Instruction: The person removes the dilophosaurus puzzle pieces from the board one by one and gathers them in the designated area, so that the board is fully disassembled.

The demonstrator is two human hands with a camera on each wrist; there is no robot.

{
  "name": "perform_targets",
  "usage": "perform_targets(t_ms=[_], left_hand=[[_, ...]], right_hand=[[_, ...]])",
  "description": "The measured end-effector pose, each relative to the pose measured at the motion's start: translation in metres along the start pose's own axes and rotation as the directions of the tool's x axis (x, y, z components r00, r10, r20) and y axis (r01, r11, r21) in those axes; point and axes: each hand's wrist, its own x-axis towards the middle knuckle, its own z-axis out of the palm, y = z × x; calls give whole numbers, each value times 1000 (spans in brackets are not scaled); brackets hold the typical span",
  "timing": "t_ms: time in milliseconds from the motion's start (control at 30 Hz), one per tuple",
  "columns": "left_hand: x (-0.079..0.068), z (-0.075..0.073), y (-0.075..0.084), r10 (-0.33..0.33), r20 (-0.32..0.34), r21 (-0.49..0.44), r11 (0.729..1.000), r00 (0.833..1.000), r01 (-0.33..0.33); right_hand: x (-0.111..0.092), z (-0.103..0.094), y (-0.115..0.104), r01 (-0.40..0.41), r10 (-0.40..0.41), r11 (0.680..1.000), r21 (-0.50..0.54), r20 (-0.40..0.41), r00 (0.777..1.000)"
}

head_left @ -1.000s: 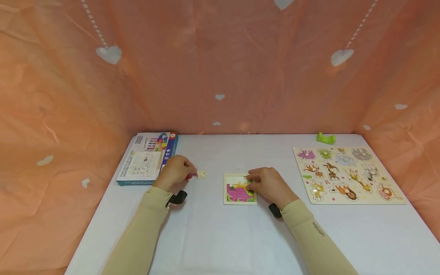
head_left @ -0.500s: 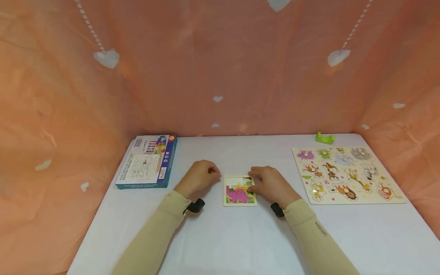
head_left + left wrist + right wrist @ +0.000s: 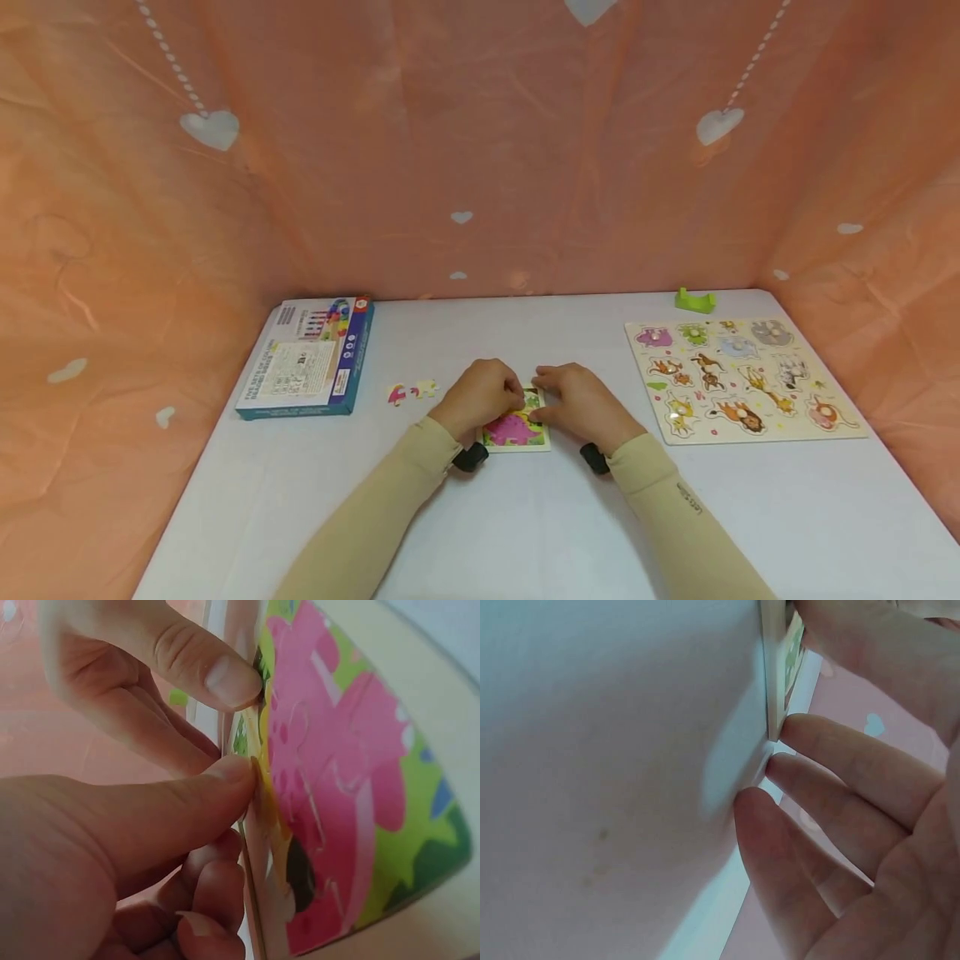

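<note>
A small square jigsaw puzzle board [image 3: 517,449] with a pale frame and a pink dinosaur picture lies between both hands. My left hand [image 3: 480,395] is over its upper left part, thumb and fingers pinched together. In the left wrist view the left thumb [image 3: 217,784] presses close to the yellow and green part of the picture; the puzzle piece at the fingertips is mostly hidden. My right hand [image 3: 588,404] holds the board at its right side. In the right wrist view a fingertip meets the corner of the board's edge [image 3: 774,682], with the thumb up over the picture.
Two loose puzzle pieces, one red and pink [image 3: 397,395], one yellow [image 3: 427,389], lie left of the board. Farther left is a blue and white box [image 3: 303,358]. An animal peg puzzle [image 3: 738,379] and a green holder [image 3: 695,301] sit at right. Orange cloth [image 3: 480,167] walls the table.
My left hand has moved right from the loose pieces to over the board, uncovering the two left behind. The right hand stays at the board's right side. The view has shifted slightly.
</note>
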Motion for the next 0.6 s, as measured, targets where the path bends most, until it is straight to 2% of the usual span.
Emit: perform_targets(t_ms=[233,600], left_hand=[[0,3,2,-1,-21,4,1000,1000,1],[-1,4,-1,-9,-27,-6,1000,1000,9]], right_hand=[[0,-1,1,15,-15,1000,-19,-9,1000],[1,0,1,-3,3,1000,-5,-4,1000]])
